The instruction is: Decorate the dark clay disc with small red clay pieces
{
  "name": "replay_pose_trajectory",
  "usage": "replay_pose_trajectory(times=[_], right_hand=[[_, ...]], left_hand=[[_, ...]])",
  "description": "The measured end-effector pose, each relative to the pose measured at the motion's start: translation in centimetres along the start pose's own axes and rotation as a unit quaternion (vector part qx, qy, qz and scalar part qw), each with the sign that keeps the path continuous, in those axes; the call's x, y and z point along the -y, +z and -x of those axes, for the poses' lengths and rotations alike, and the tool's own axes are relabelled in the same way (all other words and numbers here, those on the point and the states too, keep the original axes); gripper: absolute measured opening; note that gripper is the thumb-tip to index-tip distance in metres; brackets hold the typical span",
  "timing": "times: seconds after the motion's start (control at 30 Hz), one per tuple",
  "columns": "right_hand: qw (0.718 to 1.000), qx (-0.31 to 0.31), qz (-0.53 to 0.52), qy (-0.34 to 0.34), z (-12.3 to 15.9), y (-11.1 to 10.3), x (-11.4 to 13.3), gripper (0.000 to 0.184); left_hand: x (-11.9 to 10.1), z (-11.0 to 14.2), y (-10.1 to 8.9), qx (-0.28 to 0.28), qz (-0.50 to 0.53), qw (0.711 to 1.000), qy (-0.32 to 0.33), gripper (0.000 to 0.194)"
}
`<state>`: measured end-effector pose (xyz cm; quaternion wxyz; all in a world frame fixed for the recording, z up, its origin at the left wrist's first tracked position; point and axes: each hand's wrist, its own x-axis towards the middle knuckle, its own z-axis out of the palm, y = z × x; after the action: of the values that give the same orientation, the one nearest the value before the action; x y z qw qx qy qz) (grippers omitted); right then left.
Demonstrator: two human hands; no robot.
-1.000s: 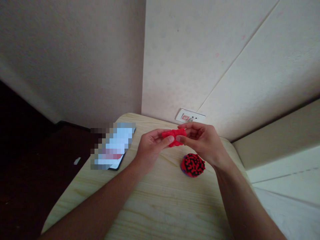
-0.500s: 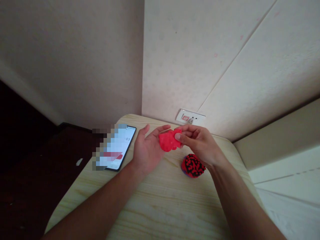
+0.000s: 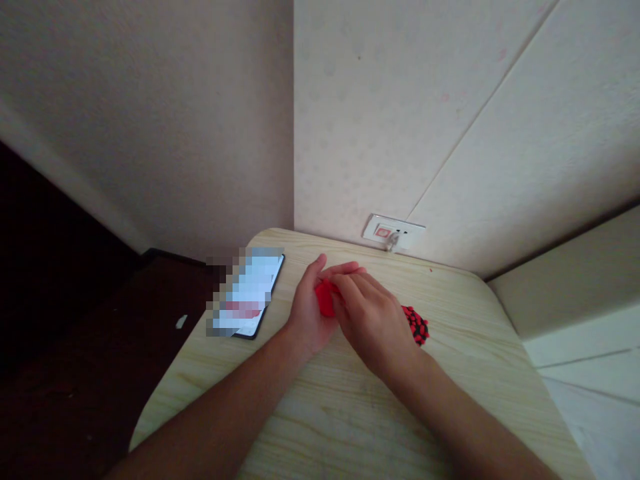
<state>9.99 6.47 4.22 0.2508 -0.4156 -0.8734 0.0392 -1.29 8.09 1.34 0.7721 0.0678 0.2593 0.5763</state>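
Note:
A soft, bright red piece of modelling clay (image 3: 325, 298) lies against the palm of my left hand (image 3: 306, 313), which is cupped around it with the thumb pointing up. From the right, my right hand (image 3: 373, 313) reaches over and has its bent fingers closed on the clay, hiding part of it and most of my left fingers. Behind my right hand, a round clay piece of red bits on black (image 3: 416, 325) sits on the table, partly covered by that hand.
A phone (image 3: 250, 293) with a lit, partly blurred screen lies left of my hands on the pale wooden table (image 3: 320, 413). A wall socket (image 3: 393, 232) with something plugged in is just behind the table's far edge. Walls meet in a corner beyond.
My right hand has moved left and turned over, bringing the red clay into my left palm. The red and black piece is now partly hidden. The view has shifted slightly.

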Motion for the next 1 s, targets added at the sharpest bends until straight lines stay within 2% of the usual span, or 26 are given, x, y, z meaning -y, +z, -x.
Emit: replay_pose_trajectory(times=[0.17, 0.37, 0.47, 0.53, 0.67, 0.9, 1.0], right_hand=[[0.997, -0.002, 0.026, -0.068, 0.5, 0.1, 1.3, 0.027], [0.998, 0.053, -0.025, -0.037, 0.6, 0.0, 2.0, 0.041], [0.996, 0.057, -0.047, -0.052, 0.8, 0.4, 2.4, 0.049], [0.994, 0.053, -0.074, -0.063, 1.0, 0.5, 2.7, 0.057], [0.987, 0.062, -0.139, -0.046, 1.3, 0.2, 3.3, 0.063], [0.991, 0.093, -0.089, -0.048, 2.2, 1.2, 4.2, 0.076], [0.99, 0.088, -0.093, -0.052, 1.9, 0.9, 4.1, 0.078]], left_hand=[[-0.5, -0.1, -0.2, -0.047, 0.012, 0.999, 0.02, 0.049], [-1.0, 0.1, -0.3, -0.069, 0.03, 0.994, 0.076, 0.052], [-1.2, 0.2, -0.5, -0.071, 0.037, 0.992, 0.101, 0.051], [-1.3, 0.2, -0.5, -0.07, 0.037, 0.991, 0.108, 0.05], [-1.4, 0.3, -0.5, -0.053, 0.031, 0.991, 0.12, 0.048], [-1.9, 0.2, -0.8, -0.036, 0.033, 0.992, 0.115, 0.059], [-2.1, 0.0, -1.0, -0.017, 0.027, 0.994, 0.107, 0.062]])
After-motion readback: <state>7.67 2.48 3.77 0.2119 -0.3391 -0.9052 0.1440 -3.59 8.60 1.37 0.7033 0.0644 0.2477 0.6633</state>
